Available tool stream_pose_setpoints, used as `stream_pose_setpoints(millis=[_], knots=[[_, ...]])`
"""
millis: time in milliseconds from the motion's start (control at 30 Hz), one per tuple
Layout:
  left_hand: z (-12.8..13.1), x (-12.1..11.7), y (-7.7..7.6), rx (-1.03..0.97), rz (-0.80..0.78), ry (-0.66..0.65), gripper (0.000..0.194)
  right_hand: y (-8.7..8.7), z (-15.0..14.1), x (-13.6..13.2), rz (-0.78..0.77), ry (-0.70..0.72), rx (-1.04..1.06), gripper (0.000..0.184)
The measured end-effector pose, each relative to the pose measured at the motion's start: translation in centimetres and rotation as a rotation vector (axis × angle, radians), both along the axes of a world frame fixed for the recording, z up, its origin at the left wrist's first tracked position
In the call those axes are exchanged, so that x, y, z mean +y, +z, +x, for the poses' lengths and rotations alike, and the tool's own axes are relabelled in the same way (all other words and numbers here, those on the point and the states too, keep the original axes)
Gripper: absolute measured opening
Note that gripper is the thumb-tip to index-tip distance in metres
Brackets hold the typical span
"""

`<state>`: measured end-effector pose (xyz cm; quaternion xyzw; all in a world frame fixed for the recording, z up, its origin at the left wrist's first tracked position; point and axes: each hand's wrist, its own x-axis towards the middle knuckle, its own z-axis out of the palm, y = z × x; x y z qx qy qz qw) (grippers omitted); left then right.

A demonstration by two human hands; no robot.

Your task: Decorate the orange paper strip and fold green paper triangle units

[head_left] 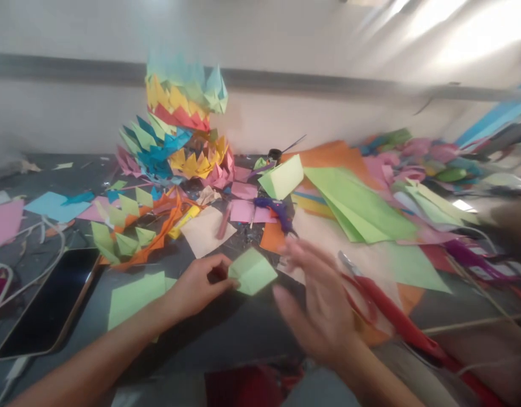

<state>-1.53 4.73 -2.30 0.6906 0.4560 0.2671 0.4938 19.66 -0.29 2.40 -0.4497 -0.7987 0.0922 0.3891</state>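
Note:
A light green square of paper (252,272) with crease lines is pinched at its left corner by my left hand (203,282), just above the dark table (226,339). To its right my right hand (315,299) is raised, fingers apart and slightly blurred, with nothing in it. Under my left forearm lie more light green paper squares (135,297). Red-handled scissors (370,297) lie close beside my right hand. Beyond the pinched paper are a beige sheet (207,233) and a purple glue gun (277,209).
A phone (50,302) with a cable lies at left. Folded paper pieces form a multicoloured stack (179,141) at the back, near an orange and green ring (133,232). Green sheets (362,209) and a purple tool (476,260) are at right. A yellow cutter (184,220) lies centrally.

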Motion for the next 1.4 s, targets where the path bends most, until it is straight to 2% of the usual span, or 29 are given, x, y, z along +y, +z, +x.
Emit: stream_pose_setpoints(millis=[33, 67, 133, 200, 333, 433, 500, 667, 800, 900, 1000, 1233, 1400], knots=[[0.1, -0.1, -0.2, -0.026, -0.026, 0.036, 0.02, -0.8, -0.2, 1.6, -0.019, -0.072, 0.146, 0.047], [0.3, -0.1, -0.4, -0.054, -0.05, 0.069, 0.022, -1.5, -0.2, 3.0, -0.13, -0.108, 0.206, 0.046], [0.5, -0.3, -0.8, -0.11, -0.081, 0.11, 0.024, -2.4, -0.2, 4.8, -0.456, -0.034, 0.294, 0.035], [0.7, -0.5, -0.8, -0.113, -0.089, 0.102, 0.026, -2.8, -0.2, 5.2, -0.662, 0.04, 0.324, 0.027], [0.6, -0.9, -0.2, 0.003, -0.027, 0.006, 0.027, -3.0, -0.9, 4.5, -0.738, 0.06, 0.294, 0.02], [0.2, -1.1, 0.1, 0.135, 0.124, 0.007, 0.025, -3.2, -1.4, 4.3, -0.805, 0.167, 0.167, 0.018], [0.0, -1.0, 0.1, 0.234, 0.234, 0.019, 0.025, -3.3, -1.6, 4.3, -0.822, 0.167, 0.061, 0.018], [-0.1, -0.5, -0.5, 0.548, 0.558, 0.012, 0.025, -4.1, -1.8, 4.6, -0.671, -0.101, -0.128, 0.023], [0.0, -0.4, -1.4, 0.706, 0.797, -0.02, 0.022, -5.3, -2.1, 4.3, -0.473, -0.176, -0.25, 0.014], [0.0, -0.6, -1.7, 0.733, 0.905, -0.018, 0.02, -6.2, -2.1, 4.0, -0.261, -0.109, -0.286, 0.007], [-0.1, -0.8, -1.7, 0.732, 0.965, -0.038, 0.022, -6.9, -1.8, 3.8, -0.112, 0.008, -0.272, 0.01], [-0.3, -1.1, -2.0, 0.682, 1.015, -0.087, 0.023, -6.8, -0.3, 4.3, 0.025, 0.242, -0.266, 0.021], [-0.5, -1.1, -2.0, 0.58, 1.029, -0.197, 0.023, -6.7, 0.2, 4.3, 0.14, 0.3, -0.295, 0.027]])
